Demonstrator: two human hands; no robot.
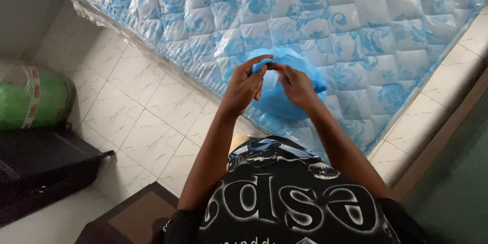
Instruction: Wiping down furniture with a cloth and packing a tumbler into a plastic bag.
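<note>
A fold of blue cloth (284, 84) is pinched between the left hand (243, 87) and right hand (297, 86), fingertips almost touching. The cloth hangs beyond and below both hands, equally near each, over the wrapped mattress (356, 25) on the tiled floor (147, 117).

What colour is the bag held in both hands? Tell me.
Light blue, plain; the bag shows best in the head view, pinched by the left hand and right hand.

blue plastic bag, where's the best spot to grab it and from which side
Likely the bunched top edge of the blue plastic bag, where the left hand and right hand already pinch it. Come from above, one hand each side: the rest hangs loose and crumpled below over the wrapped mattress.
</note>
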